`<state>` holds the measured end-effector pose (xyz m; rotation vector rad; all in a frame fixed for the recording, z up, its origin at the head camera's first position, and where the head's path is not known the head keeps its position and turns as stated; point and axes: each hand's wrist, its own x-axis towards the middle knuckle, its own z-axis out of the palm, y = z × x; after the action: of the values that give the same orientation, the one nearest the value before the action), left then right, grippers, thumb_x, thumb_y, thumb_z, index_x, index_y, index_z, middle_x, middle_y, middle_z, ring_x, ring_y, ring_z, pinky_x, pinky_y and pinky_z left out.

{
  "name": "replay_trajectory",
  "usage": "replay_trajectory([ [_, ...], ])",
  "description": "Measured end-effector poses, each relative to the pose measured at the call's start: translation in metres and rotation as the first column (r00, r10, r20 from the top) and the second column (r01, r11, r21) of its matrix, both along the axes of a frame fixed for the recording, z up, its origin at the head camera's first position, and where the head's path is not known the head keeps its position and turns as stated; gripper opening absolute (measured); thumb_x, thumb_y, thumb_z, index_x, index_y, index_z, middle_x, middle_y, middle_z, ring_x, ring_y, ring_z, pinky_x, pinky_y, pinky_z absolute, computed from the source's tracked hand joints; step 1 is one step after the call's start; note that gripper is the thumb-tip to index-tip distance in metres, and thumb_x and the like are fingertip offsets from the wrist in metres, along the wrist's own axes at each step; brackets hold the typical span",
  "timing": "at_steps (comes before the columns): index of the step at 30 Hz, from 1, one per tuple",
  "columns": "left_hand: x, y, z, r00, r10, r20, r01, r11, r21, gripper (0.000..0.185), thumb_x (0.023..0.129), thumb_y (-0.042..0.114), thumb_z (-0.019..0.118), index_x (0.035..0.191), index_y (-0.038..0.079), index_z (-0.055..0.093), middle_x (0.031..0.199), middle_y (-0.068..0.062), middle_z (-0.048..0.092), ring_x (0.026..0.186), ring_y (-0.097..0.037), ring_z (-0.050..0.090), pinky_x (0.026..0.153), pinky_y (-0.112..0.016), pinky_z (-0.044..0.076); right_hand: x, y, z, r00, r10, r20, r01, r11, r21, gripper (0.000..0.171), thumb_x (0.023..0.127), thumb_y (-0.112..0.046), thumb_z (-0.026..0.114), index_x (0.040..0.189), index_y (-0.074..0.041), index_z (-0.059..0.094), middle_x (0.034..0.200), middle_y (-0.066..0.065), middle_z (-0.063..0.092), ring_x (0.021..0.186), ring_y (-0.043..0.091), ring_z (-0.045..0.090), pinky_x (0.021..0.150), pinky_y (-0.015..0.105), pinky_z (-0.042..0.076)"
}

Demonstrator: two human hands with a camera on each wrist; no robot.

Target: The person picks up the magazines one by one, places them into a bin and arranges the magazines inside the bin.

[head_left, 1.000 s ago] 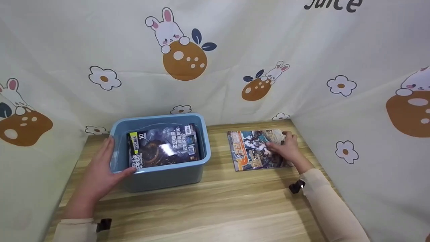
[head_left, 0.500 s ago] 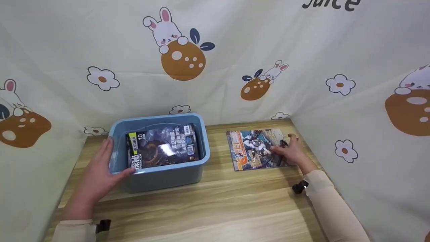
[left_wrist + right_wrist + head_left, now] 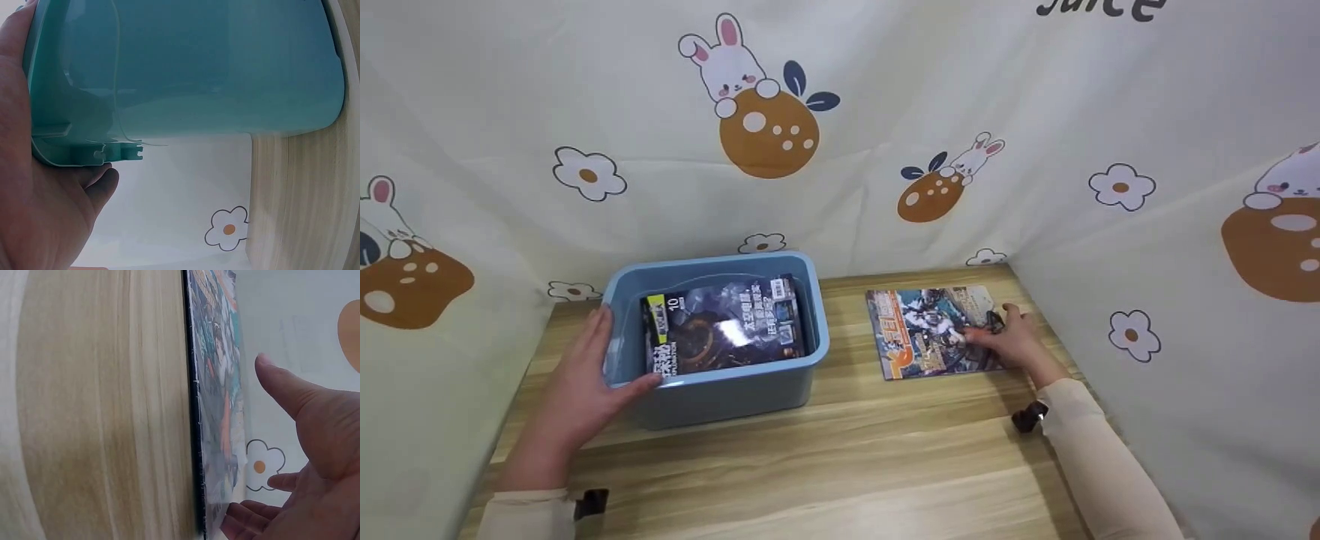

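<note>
Magazine on the table: a colourful magazine (image 3: pixel 934 332) lies flat on the wooden table (image 3: pixel 840 457), near the far right corner, well apart from the bin to its left. Its long axis runs across the table, left to right, slightly skewed; the big orange title runs along its left end, so the cover's top points left toward the bin. In the right wrist view it shows edge-on (image 3: pixel 216 399), flush on the wood.

Right hand: the right hand (image 3: pixel 1009 339) rests on the right end of that magazine, fingers (image 3: pixel 979 336) curled over the cover near its right edge. From the wrist view the thumb stands off the cover and the fingertips sit at the edge; whether they pinch it I cannot tell.

Bin: a light blue plastic storage bin (image 3: pixel 720 401) stands left of centre, open top.

Magazine in the bin: a dark-covered magazine (image 3: pixel 724 325) lies inside, long axis also left to right, glare on its cover.

Left hand: the left hand (image 3: pixel 581 386) is pressed against the bin's left wall, fingers extended along the side, thumb hooked at the front left corner rim (image 3: pixel 79 152).

Backdrop: cream cloth (image 3: pixel 885 112) printed with rabbits and flowers hangs behind and on both sides.
</note>
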<state>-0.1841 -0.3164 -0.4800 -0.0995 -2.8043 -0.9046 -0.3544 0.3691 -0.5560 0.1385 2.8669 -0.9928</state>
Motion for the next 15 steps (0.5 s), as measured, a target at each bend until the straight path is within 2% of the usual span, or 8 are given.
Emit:
replay_trajectory([
  [9, -0.0004, 0.0001, -0.0023, 1.000, 0.000, 0.001, 0.000, 1.000, -0.009, 0.132, 0.091, 0.063, 0.085, 0.178, 0.012, 0.000, 0.183, -0.024, 0.001, 0.162, -0.062, 0.012, 0.116, -0.090, 0.020, -0.0018, 0.0026, -0.0057, 0.999, 0.026, 0.031, -0.028, 0.998, 0.061, 0.135, 0.083, -0.050, 0.098, 0.174, 0.005, 0.014, 0.162, 0.050, 0.019, 0.149, 0.067, 0.028, 0.127, 0.071, 0.031],
  [15, -0.0012, -0.0011, -0.0045, 1.000, 0.000, -0.008, 0.000, 1.000, -0.006, 0.132, 0.091, 0.063, 0.085, 0.178, 0.012, 0.001, 0.183, -0.023, 0.001, 0.162, -0.063, 0.012, 0.115, -0.091, 0.020, -0.0018, 0.0001, 0.0003, 0.997, 0.043, 0.070, -0.050, 0.995, 0.091, 0.136, 0.081, -0.052, 0.099, 0.172, 0.008, 0.019, 0.157, 0.047, 0.027, 0.140, 0.061, 0.041, 0.123, 0.070, 0.036],
])
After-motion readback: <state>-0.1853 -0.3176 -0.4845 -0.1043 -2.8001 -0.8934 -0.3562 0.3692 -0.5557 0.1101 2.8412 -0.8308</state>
